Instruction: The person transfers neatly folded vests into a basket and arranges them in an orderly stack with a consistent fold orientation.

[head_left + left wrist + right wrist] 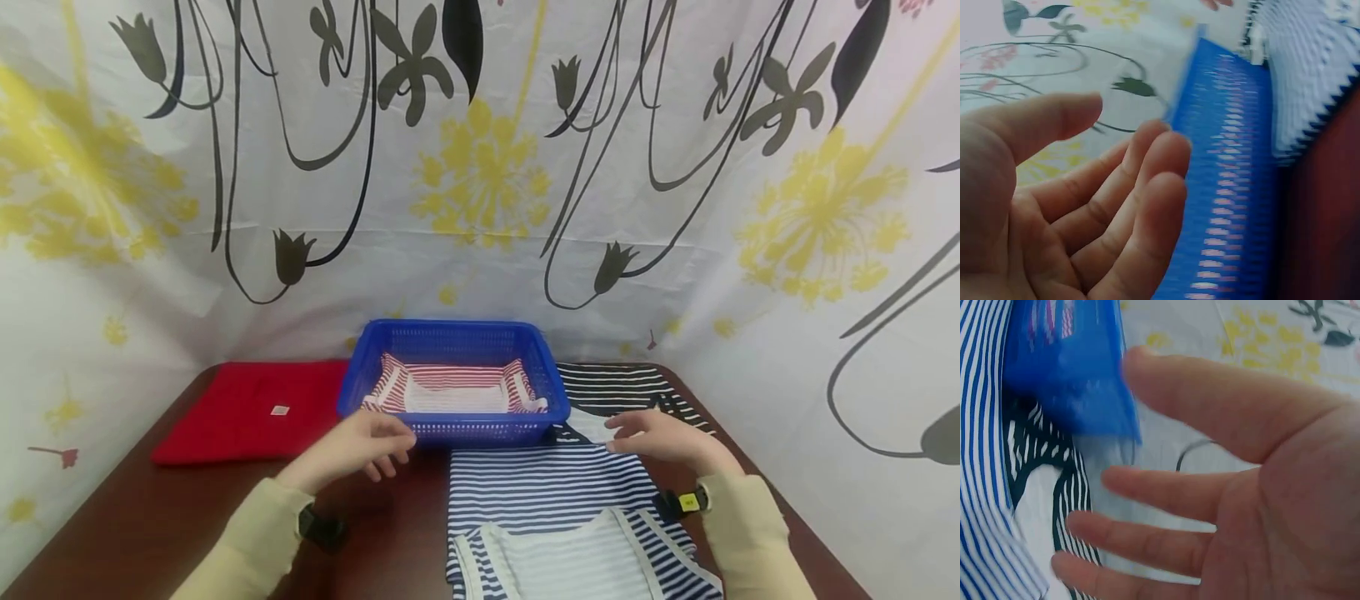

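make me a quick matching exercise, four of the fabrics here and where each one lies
1. red cloth
2. red-striped top
3. navy-striped top
4. black-striped cloth

a. at the table's far right corner
b. in front of the blue basket, nearest the head camera
c. left of the blue basket
d. inside the blue basket

Pairs: 1-c, 2-d, 3-b, 4-a

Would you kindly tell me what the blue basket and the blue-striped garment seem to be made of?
Blue basket: probably moulded plastic with a slight sheen, judging by its even colour and perforated walls.

Blue-striped garment: matte fabric, perhaps knit, given its limp lie; fibre unclear.
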`<state>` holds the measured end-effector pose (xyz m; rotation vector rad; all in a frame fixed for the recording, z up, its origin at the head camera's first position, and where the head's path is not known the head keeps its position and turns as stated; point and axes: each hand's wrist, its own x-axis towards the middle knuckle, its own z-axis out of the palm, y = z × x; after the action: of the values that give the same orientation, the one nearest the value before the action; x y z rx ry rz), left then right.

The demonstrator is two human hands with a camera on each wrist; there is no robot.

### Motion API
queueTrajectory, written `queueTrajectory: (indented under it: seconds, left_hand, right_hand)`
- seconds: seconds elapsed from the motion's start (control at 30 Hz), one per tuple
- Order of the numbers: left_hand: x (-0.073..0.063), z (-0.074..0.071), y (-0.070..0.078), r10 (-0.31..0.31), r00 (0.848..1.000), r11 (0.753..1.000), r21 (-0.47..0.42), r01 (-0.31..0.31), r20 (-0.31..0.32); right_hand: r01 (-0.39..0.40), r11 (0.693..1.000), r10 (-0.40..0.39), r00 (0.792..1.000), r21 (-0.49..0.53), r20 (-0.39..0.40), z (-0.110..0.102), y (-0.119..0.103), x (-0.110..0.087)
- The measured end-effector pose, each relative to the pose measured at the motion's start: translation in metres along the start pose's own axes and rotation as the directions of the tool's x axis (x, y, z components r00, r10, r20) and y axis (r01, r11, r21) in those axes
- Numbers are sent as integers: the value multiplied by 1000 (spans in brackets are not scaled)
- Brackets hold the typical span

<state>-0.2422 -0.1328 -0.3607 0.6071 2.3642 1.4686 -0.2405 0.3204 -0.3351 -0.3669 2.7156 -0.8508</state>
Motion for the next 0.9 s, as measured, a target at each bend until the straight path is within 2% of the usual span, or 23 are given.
queueTrajectory:
  seconds: [0.17, 0.23, 0.33, 0.43, 0.6, 0.77, 0.83, 0.9]
  left_hand:
    - [9, 24, -20, -58, 998, 998, -40, 58, 11]
    - [13, 33, -24, -77, 997, 996, -38, 78, 32]
    - [16, 44, -28, -97, 993, 994, -38, 100, 61]
    - [18, 52, -30, -120, 989, 991, -50, 125, 90]
    - [21, 58, -29, -132, 985, 988, -71, 140, 108]
    - [22, 60, -27, -138, 984, 986, -76, 148, 117]
    - [21, 61, -27, -146, 981, 984, -85, 158, 131]
    - [22, 63, -27, -155, 976, 980, -99, 171, 154]
  right_hand:
    - [-69, 995, 68, 998, 77, 11, 5, 23, -3]
    - [-96, 990, 96, 995, 102, 3, 7, 31, -3]
    - [-131, 972, 130, 991, 194, 15, 11, 42, -5]
    - [-151, 964, 151, 988, 218, 21, 13, 47, -6]
    - [-211, 952, 216, 976, 222, 4, 13, 53, -8]
    - [-298, 892, 300, 953, 341, 46, 15, 55, -10]
    - [-316, 877, 320, 946, 362, 51, 16, 55, -11]
    - [-329, 882, 334, 941, 338, 43, 16, 56, -12]
